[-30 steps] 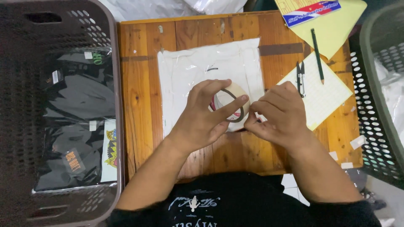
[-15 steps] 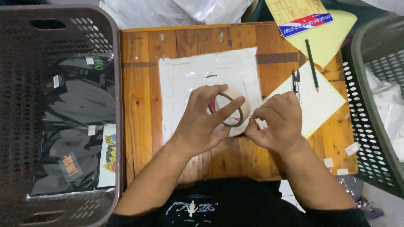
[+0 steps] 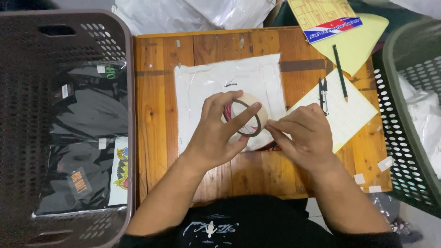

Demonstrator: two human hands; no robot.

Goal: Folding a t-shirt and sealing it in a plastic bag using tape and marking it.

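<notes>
Head view: left hand (image 3: 216,138) grips a beige ring-shaped roll of adhesive tape (image 3: 245,117) over a white garment in clear plastic bag (image 3: 220,82); right hand (image 3: 303,135) pinches at its edge, seemingly finding the tape end. No strip shows drawn yet; sealing remains. Brown wooden table (image 3: 156,115) offers room left; baskets flank both sides.

A small wooden table (image 3: 156,115) is sitting in the middle, its brown planks showing. A big dark plastic basket (image 3: 27,92) with holes in its walls is standing on the left of it. A grey-green basket (image 3: 409,138) is standing on the right. Clear plastic bags (image 3: 183,16) are lying behind the table. Soft light is falling evenly over everything.
</notes>
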